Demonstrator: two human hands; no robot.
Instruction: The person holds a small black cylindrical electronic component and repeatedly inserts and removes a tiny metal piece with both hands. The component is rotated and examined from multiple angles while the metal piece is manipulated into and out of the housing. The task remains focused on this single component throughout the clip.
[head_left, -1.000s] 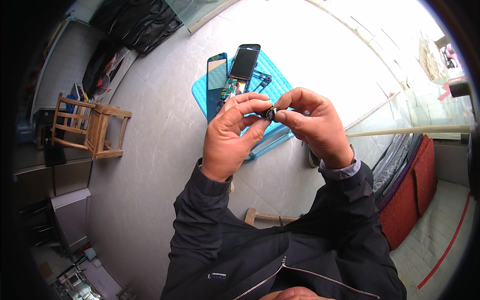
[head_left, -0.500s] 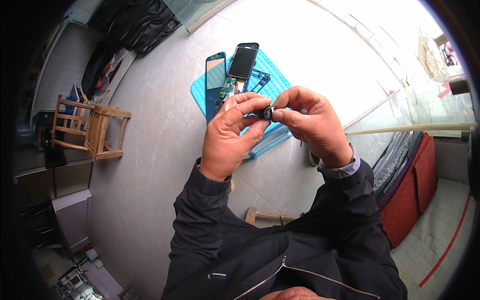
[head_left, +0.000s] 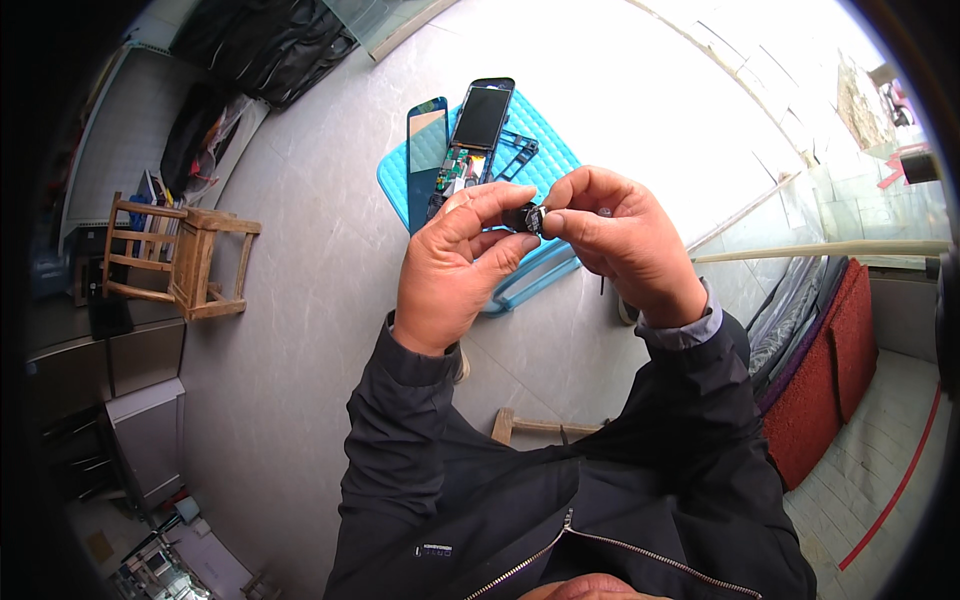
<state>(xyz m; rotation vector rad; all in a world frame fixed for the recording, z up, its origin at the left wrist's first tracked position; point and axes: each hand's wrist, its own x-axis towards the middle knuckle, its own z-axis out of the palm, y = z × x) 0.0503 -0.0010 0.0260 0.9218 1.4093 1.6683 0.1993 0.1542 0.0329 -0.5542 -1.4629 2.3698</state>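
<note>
My left hand (head_left: 440,260) pinches a small black part (head_left: 522,218) with a pale edge between thumb and forefinger. At that part's right edge, the thumb and forefinger of my right hand (head_left: 632,245) are closed on it. A thin dark tip (head_left: 602,286) pokes out below my right fingers; what it belongs to is hidden. Beyond my hands lies an opened handheld device (head_left: 483,118) with a dark screen and a bare green circuit board (head_left: 455,165), its lower end hidden by my left hand. Left of it is a long dark glass panel (head_left: 427,165), and right of it a black plastic frame (head_left: 518,158).
These pieces rest on a light-blue textured stool (head_left: 555,135). A wooden chair (head_left: 205,255) stands on the grey tiled floor (head_left: 290,380) at left. Rolled and folded red matting (head_left: 825,380) leans at right. A wooden stool edge (head_left: 503,425) shows by my lap.
Both hands have shifted slightly, my left a little left and up. More of the small black part shows between the fingers. The view has moved slightly.
</note>
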